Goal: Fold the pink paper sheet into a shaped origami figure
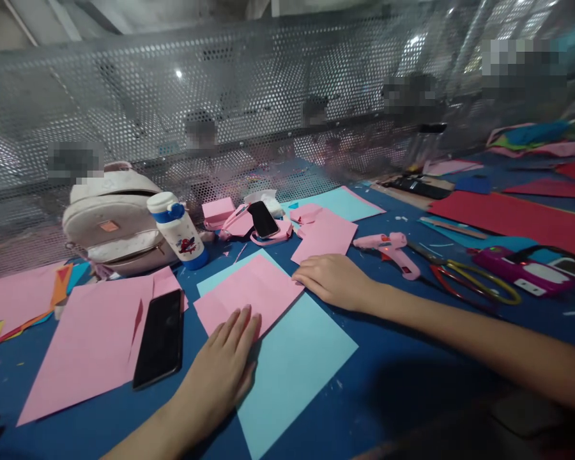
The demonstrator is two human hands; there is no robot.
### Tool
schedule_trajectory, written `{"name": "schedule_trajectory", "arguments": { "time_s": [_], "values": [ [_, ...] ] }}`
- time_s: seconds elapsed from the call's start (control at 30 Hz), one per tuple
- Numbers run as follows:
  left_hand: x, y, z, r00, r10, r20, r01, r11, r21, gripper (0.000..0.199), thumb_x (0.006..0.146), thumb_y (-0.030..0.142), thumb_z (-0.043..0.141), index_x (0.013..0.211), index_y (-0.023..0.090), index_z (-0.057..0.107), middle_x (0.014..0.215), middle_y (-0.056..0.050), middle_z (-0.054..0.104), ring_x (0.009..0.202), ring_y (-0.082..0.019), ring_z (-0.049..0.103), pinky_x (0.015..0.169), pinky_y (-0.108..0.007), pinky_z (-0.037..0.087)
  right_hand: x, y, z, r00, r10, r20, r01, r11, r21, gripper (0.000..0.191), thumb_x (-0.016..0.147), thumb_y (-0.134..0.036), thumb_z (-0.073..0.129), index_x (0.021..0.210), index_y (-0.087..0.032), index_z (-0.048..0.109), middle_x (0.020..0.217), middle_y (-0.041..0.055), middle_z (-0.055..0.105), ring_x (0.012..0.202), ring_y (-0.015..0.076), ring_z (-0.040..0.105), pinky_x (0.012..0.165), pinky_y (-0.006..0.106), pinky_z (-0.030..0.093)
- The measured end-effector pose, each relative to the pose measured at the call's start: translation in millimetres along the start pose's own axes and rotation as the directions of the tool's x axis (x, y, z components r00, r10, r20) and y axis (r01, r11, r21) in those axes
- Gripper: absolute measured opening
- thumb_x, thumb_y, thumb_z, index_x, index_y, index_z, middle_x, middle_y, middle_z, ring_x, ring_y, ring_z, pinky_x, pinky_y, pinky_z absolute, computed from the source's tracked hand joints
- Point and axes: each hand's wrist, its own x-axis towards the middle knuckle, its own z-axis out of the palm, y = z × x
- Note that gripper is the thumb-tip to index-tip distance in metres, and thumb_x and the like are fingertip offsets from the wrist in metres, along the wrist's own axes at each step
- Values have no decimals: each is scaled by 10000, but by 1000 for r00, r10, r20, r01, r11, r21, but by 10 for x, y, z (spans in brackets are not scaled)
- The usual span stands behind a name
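A rectangular pink paper sheet (249, 287) was laid across a light-blue paper sheet (306, 345) on a dark-blue worktop (91, 421).
The pink sheet's near edge was covered by the left grip (220, 361), its fingers stretched out nearly flat. The sheet's right corner was met by the fingertips of the right grip (335, 281), loosely bent; whether that corner was pinched could not be told.
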Motion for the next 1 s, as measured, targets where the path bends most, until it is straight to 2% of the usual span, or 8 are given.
{"name": "schedule_trajectory", "arguments": {
  "time_s": [0.13,0.23,0.37,0.43,0.53,0.77,0.93,1.0],
  "values": [
    [177,-105,97,995,-6,98,0,998,63,603,789,-50,364,1372,52,481,1372,-223,550,1253,-297,564,924,-397,552,-25,11,-104,1000,-6,-29,8,998,55,319,994,-258,421,939,-197,729,952,55,739,897,217,667,757,314,443],
    [252,-281,-124,985,-65,159,92,981,-170,555,813,-51,357,1295,110,579,1202,-168,687,1013,-248,710,784,-320,590,-94,88,-159,996,22,-84,-6,982,189,321,999,-274,395,1037,-203,705,1080,62,720,1015,226,641,853,346,457],
    [335,-525,-502,986,-146,79,162,743,-649,317,966,207,424,1146,192,685,1057,-62,743,929,-221,702,773,-281,564,-124,206,-201,983,122,-139,-40,873,486,318,984,-382,437,1190,-235,629,1227,65,654,1147,225,579,965,369,442],
    [368,-609,-617,970,-222,103,222,622,-751,300,972,339,466,1028,181,715,934,-35,741,859,-219,683,716,-264,553,-100,239,-202,981,177,-83,-85,770,632,320,967,-430,447,1107,-213,636,1104,66,679,1008,218,621,848,344,490],
    [401,-677,-699,948,-289,131,274,536,-798,339,947,431,511,935,167,723,831,-30,712,845,-229,653,691,-263,535,-42,244,-194,977,213,-17,-123,628,768,323,916,-474,491,894,-174,609,831,40,651,767,189,601,671,299,473],
    [448,-698,-810,915,-391,101,276,422,-864,362,909,433,560,1122,179,705,1045,-73,732,1015,-275,651,834,-350,538,52,177,-266,970,229,-82,-73,597,799,325,818,-469,628,709,-174,545,723,-7,528,668,134,484,633,273,387],
    [439,-728,-756,909,-403,107,264,356,-896,461,960,397,491,1354,163,545,1003,-98,740,921,-242,698,759,-336,567,66,183,-230,974,217,68,-168,482,860,357,846,-504,567,698,-186,496,617,-40,464,541,107,430,511,242,320],
    [421,-769,-656,927,-360,109,231,316,-920,468,975,359,471,1395,153,494,1025,-113,739,906,-225,711,768,-339,578,49,188,-180,969,203,140,-224,489,843,336,851,-492,555,720,-187,502,595,-40,489,515,105,437,488,233,317]
  ]
}}
